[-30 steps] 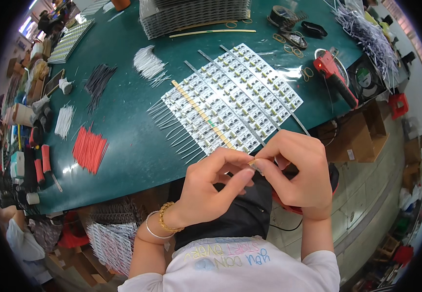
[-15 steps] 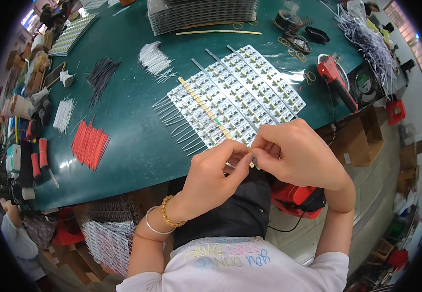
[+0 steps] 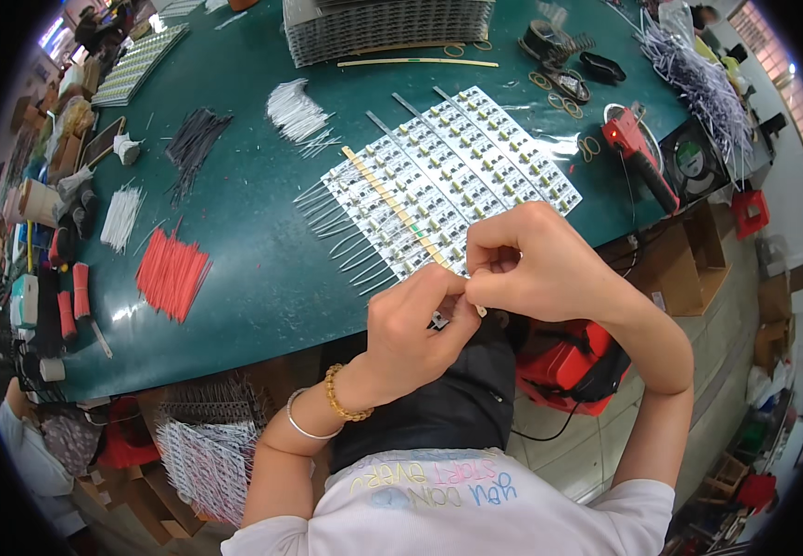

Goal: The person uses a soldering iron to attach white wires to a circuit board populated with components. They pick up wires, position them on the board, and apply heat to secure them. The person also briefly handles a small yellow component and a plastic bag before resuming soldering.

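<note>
A white panel of small circuit boards (image 3: 461, 176) lies on the green table, grey strips across it and white wires (image 3: 350, 241) fanning from its left side. Lengthwise over it runs a narrow beige strip (image 3: 385, 196) with a green mark; its near tip shows just below my fingers. My left hand (image 3: 415, 320) is closed around the strip's near end, at the panel's front corner. A small dark and silvery piece shows under its fingers. Pressed against the left fingertips, my right hand (image 3: 531, 264) is pinched closed; whatever sits in that pinch is hidden.
Bundles of red wires (image 3: 171, 275), black wires (image 3: 196, 139) and white wires (image 3: 297, 111) lie to the left. Stacked panels (image 3: 387, 35) stand at the back. Rubber bands (image 3: 563, 104), a red-and-black hand tool (image 3: 640, 153) and a small fan (image 3: 695, 162) are on the right.
My right hand has shifted up and slightly left, its elbow swinging outward, and its pinch has tightened. The left hand has moved little and stays at the panel's front corner.
</note>
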